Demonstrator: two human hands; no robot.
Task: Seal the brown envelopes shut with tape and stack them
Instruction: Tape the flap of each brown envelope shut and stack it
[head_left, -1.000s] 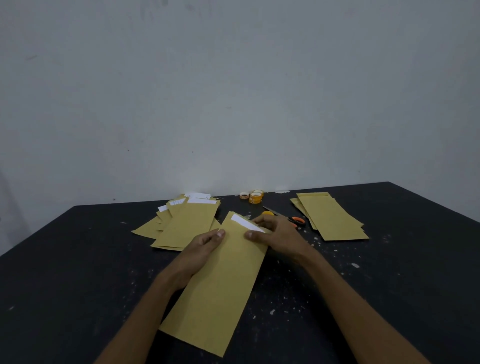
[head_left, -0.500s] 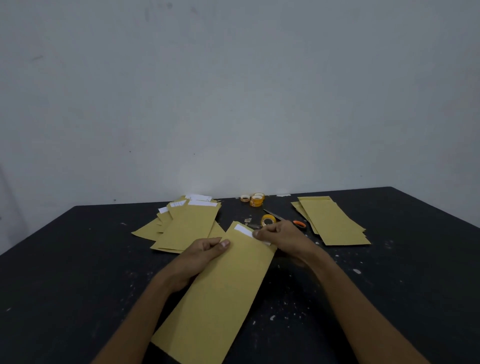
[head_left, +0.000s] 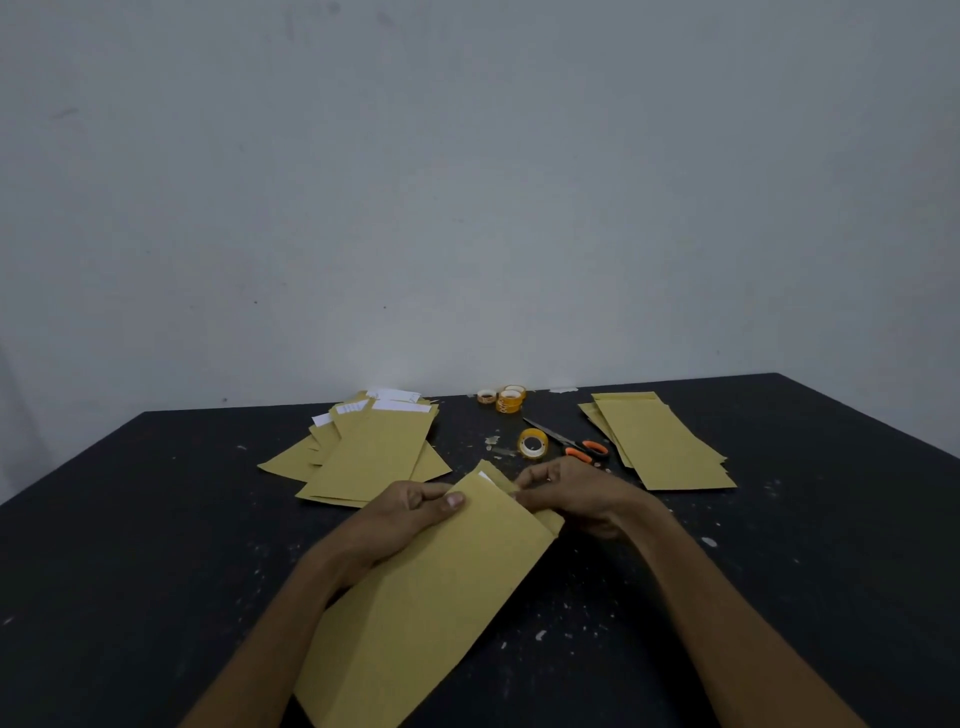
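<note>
We held the brown envelope (head_left: 431, 613) on the table (head_left: 156, 519) before us, left hand (head_left: 400, 525) gripping its top-left edge, right hand (head_left: 576, 493) pinching its open end. Thin and light, it would likely flop and crease; best held by those 2 corners.

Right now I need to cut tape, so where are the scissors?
In the head view the scissors lie right of centre, between the lone tape roll and the right envelope stack, just beyond the right hand.
</note>
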